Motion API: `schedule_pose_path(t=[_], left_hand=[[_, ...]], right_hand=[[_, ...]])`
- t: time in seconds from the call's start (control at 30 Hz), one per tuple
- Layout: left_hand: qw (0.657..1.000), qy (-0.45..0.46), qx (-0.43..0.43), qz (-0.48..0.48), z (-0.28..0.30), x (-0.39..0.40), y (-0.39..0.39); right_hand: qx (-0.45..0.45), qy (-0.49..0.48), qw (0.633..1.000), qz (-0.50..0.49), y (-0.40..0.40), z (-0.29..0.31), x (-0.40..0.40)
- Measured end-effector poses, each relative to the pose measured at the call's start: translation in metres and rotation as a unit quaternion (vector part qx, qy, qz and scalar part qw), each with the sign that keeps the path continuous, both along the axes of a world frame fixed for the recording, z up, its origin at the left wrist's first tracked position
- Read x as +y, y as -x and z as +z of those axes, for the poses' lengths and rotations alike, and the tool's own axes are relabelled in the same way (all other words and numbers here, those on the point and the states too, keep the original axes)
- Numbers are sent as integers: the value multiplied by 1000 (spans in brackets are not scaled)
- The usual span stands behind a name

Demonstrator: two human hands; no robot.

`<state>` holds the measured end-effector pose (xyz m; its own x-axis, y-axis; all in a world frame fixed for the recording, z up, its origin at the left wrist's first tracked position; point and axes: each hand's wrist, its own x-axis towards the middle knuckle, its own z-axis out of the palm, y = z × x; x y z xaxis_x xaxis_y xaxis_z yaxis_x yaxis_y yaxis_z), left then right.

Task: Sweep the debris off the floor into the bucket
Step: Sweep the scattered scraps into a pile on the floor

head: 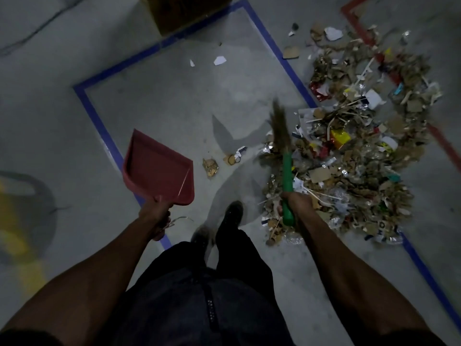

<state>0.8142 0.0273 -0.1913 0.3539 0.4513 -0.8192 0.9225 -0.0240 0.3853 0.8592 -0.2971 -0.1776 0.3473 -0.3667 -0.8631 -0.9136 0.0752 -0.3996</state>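
At far left a blurred grey and yellow shape (22, 211) sits on the floor (174, 101); it may be the bucket, but I cannot tell. Next, the left hand (157, 216) grips the handle of one red dustpan (159, 168), held off the floor with its mouth pointing away from the person. Between dustpan and broom lie two small brown scraps (210, 166), and farther off two white paper bits (219, 60). The right hand (295, 199) is clenched round the green handle of one broom (287, 171), whose bristles blur at the near-left edge of the pile (354, 146), the task's debris: one large heap of cardboard, paper, foil and sticks lying across the blue tape line (296, 81), too many pieces to count.

The step looks like gathering. To do it well, I judge the dustpan should go down flat with its lip pressed to the floor beside the heap, and the broom should draw short strokes toward it, taking small loads so nothing spills, then collect the four strays. A brown box (184, 13) stands at the top.
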Motion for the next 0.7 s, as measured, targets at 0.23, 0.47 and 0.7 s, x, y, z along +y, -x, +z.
schedule_pose_path(t=[0.23, 0.47, 0.7], left_hand=[[999, 18, -22, -19, -1, 25, 26], [999, 13, -16, -42, -4, 44, 53], [997, 2, -8, -70, -6, 57, 76]], right_hand=[[-45, -34, 993, 101, 63, 15, 57], [16, -118, 962, 247, 130, -4, 106], [79, -101, 983, 134, 136, -8, 82]])
